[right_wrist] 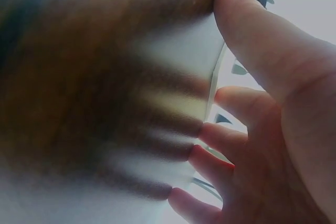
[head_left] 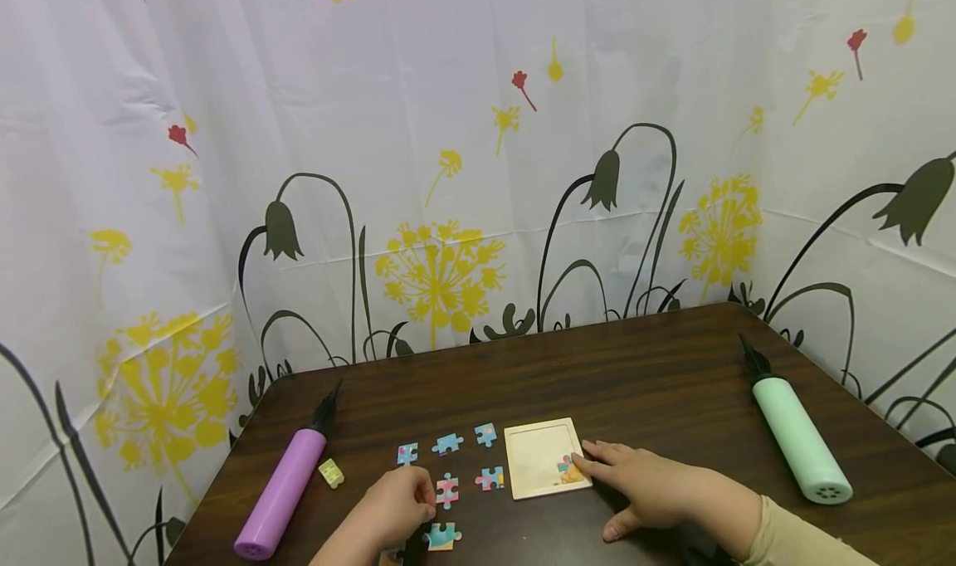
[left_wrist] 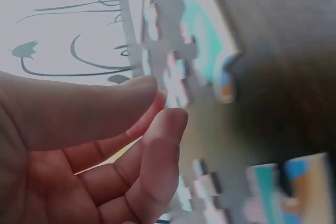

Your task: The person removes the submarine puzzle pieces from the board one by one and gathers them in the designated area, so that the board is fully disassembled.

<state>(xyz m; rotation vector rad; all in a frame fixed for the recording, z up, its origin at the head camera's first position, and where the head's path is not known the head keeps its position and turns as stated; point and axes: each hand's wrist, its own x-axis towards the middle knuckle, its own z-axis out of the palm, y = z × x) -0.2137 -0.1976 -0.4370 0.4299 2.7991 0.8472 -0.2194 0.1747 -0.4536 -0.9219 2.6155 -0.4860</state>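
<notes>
My left hand [head_left: 399, 508] hovers over the loose jigsaw pieces, its fingers bent. In the left wrist view the thumb and forefinger tips are a small gap apart, with nothing visible between them. Just beyond it lie a pink piece [head_left: 446, 491] and a teal piece [head_left: 443, 537]. My right hand [head_left: 650, 487] rests with spread fingers on the table, fingertips at the right edge of a square wooden puzzle tray [head_left: 526, 490]. An orange and pink piece [head_left: 570, 471] sits in the tray's lower right corner, beside the forefinger.
More pieces lie left of the tray, among them a blue one [head_left: 447, 443] and a multicoloured one [head_left: 490, 478]. A purple hand pump [head_left: 282, 493] and a small yellow block [head_left: 331, 473] are at the left, a mint green pump [head_left: 801, 441] at the right. A flowered curtain [head_left: 478, 151] hangs behind.
</notes>
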